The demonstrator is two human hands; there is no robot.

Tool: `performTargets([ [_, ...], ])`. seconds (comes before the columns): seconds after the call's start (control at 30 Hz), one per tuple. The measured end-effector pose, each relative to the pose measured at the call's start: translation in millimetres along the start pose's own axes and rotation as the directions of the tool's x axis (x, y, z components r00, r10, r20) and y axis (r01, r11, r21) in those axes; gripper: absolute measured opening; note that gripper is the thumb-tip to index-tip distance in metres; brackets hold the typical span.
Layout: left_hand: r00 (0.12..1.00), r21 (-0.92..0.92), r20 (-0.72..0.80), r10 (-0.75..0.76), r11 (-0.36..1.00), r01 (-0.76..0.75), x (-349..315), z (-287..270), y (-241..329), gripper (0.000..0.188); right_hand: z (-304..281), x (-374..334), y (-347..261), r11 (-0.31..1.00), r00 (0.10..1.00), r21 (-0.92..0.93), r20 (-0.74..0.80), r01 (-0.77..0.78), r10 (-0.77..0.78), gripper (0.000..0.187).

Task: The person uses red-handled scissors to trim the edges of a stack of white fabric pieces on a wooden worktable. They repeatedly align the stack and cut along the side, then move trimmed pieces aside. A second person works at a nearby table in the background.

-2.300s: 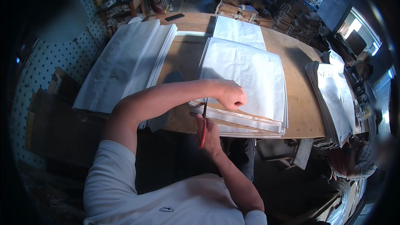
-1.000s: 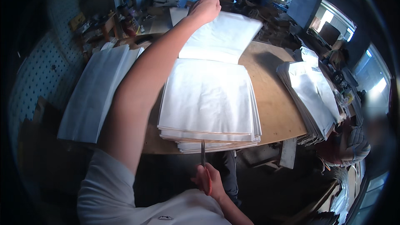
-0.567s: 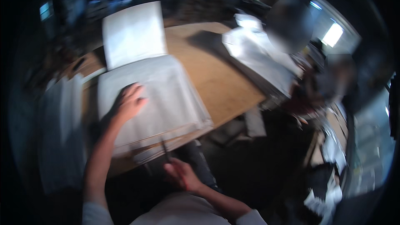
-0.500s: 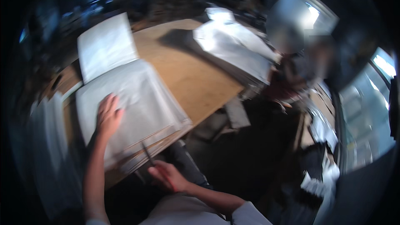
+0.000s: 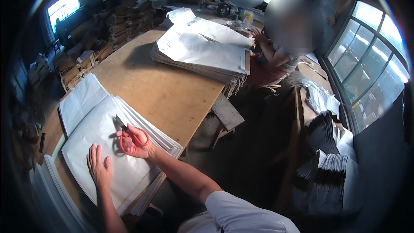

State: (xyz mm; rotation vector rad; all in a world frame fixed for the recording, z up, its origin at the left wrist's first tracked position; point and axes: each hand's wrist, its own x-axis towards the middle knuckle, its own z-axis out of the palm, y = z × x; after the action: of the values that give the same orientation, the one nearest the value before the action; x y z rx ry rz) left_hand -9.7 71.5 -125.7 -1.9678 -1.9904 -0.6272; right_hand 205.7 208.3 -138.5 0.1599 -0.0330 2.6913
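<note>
My left hand [image 5: 100, 168] lies flat, fingers stretched, on a stack of large white sheets that look like paper sacks [image 5: 90, 125]. A piece at the top of the stack extends toward the far left. In my right hand [image 5: 144, 149] is a pair of scissors [image 5: 121, 123] with red handles, held above the stack with fingers through the loops. The blades point away and to the left and look nearly closed. The stack's right edge shows many layers, and its near edge reaches the rim of the wooden table [image 5: 172, 97].
A second white stack [image 5: 202, 47] with hanging threads lies at the table's far side, close to a seated person [image 5: 280, 58]. More sheets [image 5: 54, 194] stand at the left. A stool [image 5: 226, 112] is under the right edge; dark-edged bundles [image 5: 330, 168] lie right, below a window [image 5: 366, 56].
My view has swung right. My right hand with the scissors has come up from the table's near edge to above the stack. My left hand now rests closer to the stack's near part.
</note>
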Motion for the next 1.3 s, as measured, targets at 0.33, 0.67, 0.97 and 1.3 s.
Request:
performTargets([
  [0.33,0.995,0.021,-0.076,0.067,0.998,-0.065,-1.9,12.3,-14.9,0.055,-18.0,14.6,7.1,0.989,0.995,-0.144,0.094,0.039,-0.026,0.054],
  [0.67,0.998,0.017,-0.052,0.046,0.999,-0.045,3.3,13.0,-14.3,0.055,-13.6,11.9,4.0,0.989,0.997,-0.140,0.068,0.046,-0.037,0.054],
  [0.97,0.999,-0.018,-0.030,0.014,1.000,-0.014,4.6,2.7,-1.1,0.055,-24.4,15.3,1.2,0.988,0.998,-0.151,0.060,0.022,-0.013,0.053],
  [1.3,1.000,-0.019,-0.026,0.001,1.000,-0.001,4.4,-0.2,2.6,0.054,-12.8,7.6,0.6,0.988,0.987,-0.148,0.160,0.031,-0.007,0.053],
])
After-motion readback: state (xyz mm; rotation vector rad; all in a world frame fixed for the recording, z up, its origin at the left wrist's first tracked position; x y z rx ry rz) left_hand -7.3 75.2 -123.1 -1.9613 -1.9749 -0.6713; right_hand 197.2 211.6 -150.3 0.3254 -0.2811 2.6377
